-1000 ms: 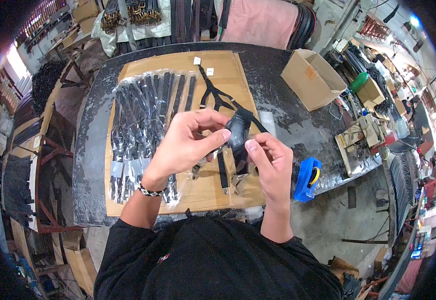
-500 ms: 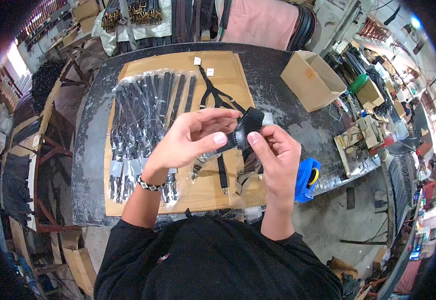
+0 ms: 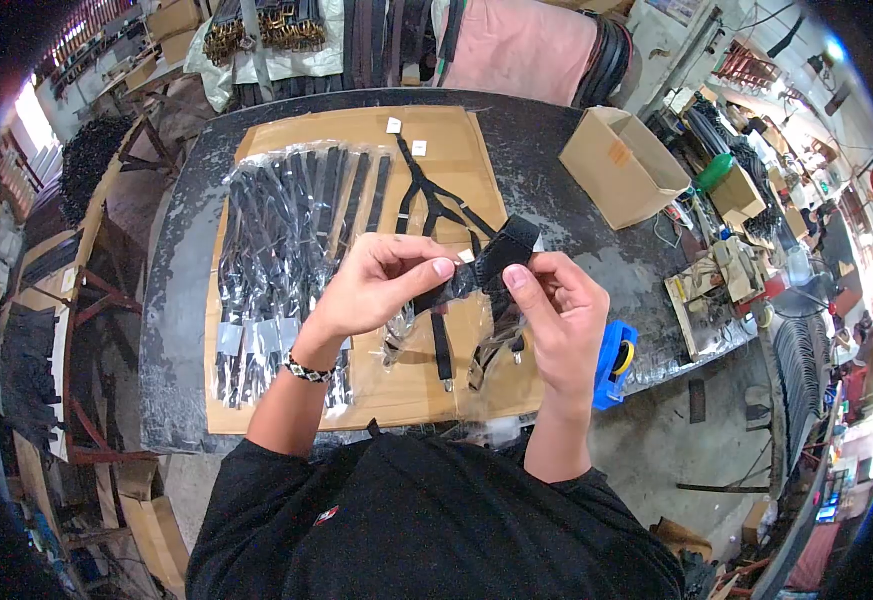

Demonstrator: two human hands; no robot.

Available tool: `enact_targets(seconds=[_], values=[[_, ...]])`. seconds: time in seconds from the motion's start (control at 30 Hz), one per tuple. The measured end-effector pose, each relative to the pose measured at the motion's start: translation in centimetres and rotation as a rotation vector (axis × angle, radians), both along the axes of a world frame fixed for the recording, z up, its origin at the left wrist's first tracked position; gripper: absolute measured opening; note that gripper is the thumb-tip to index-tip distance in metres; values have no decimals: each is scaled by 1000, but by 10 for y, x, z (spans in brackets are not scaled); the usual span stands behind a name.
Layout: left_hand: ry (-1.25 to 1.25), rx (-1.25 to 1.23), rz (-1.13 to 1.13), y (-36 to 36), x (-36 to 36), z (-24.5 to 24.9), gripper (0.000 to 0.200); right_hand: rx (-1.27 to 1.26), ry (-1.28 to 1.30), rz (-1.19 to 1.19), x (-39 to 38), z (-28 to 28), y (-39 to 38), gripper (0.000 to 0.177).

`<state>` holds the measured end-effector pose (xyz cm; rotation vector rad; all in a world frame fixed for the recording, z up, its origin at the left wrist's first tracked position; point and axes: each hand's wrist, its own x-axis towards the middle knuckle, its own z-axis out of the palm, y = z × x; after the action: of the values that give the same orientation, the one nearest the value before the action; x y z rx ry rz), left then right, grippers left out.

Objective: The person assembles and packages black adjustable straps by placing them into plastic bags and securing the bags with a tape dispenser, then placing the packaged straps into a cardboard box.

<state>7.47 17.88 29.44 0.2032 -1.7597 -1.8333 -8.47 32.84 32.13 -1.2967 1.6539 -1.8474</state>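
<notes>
A black strap piece (image 3: 508, 250) is held up over the cardboard sheet between both hands. My right hand (image 3: 556, 300) pinches its right part between thumb and fingers. My left hand (image 3: 386, 285) has thumb and fingertips pressed together at the piece's left end, beside a small white bit. Below and behind the hands, black Y-shaped suspenders (image 3: 420, 186) with metal clips lie on the cardboard (image 3: 276, 132). To the left lie several black straps in clear plastic (image 3: 301, 220). Clear plastic also shows under the hands.
A blue tape dispenser (image 3: 613, 365) stands at the table's front edge, right of my right hand. An open cardboard box (image 3: 621, 170) sits on the dark table (image 3: 181, 290) at the back right. Tools and a wooden rack stand at the right edge.
My left thumb and fingers have closed together on the strap piece's left end. The piece has turned and moved slightly right, and a small white bit now shows beside the left fingertips.
</notes>
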Motion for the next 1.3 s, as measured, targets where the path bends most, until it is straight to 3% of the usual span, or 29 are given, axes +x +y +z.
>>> enact_targets(seconds=[0.17,0.57,0.97,1.3], values=[[-49,67,-84,5,3,8,19,-3,11,-16,0,-1,-1,15],[-100,-160,96,0,1,9,20,29,0,-14,-2,-8,2,16],[-128,-63,-38,8,2,8,17,23,-55,-43,0,-11,4,14],[-169,-187,68,3,0,6,20,21,18,-45,-2,-19,7,13]])
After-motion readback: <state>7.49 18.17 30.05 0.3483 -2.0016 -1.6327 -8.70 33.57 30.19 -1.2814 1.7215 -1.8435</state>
